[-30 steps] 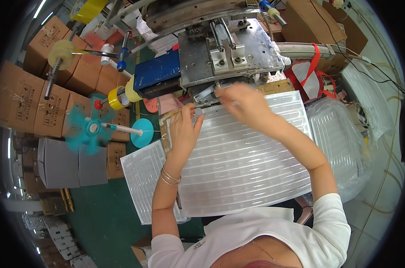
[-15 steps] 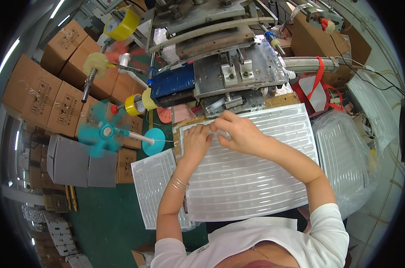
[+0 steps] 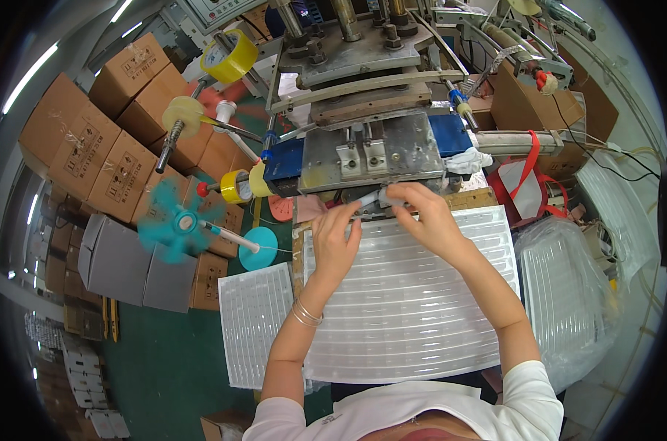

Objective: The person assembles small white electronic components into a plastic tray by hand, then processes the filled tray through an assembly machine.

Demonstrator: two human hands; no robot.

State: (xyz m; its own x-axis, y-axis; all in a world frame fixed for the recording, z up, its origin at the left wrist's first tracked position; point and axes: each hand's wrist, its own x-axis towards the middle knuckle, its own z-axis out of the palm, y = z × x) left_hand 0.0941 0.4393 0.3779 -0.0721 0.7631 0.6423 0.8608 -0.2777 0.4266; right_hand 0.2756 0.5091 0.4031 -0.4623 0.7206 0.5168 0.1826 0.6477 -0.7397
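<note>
A short whitish tube [image 3: 367,200] lies at a slant in the small metal holder at the machine's front edge. My right hand [image 3: 426,218] pinches the tube's right end between thumb and forefinger. Beside its left end is my left hand [image 3: 335,241], palm down, fingers stretched forward and thumb apart; the fingertips reach the tube. Below both hands lies a wide ribbed clear plastic tray [image 3: 407,301] with long rows of slots. Directly behind the hands stands the machine's metal plate [image 3: 414,151] with two upright clamp blocks [image 3: 361,158]. What lies under my right fingers is partly hidden.
A press head [image 3: 370,99] overhangs the plate. Left are yellow tape rolls [image 3: 234,57], a spinning teal fan [image 3: 179,220] and stacked cartons [image 3: 91,162]. More trays [image 3: 256,323] lie left; bagged trays [image 3: 561,294] and a red-strapped bag [image 3: 528,184] sit right.
Both hands have moved forward from above the tray to the holder, and apart from each other. The metal plate has shifted left under the press, baring a blue part at its right.
</note>
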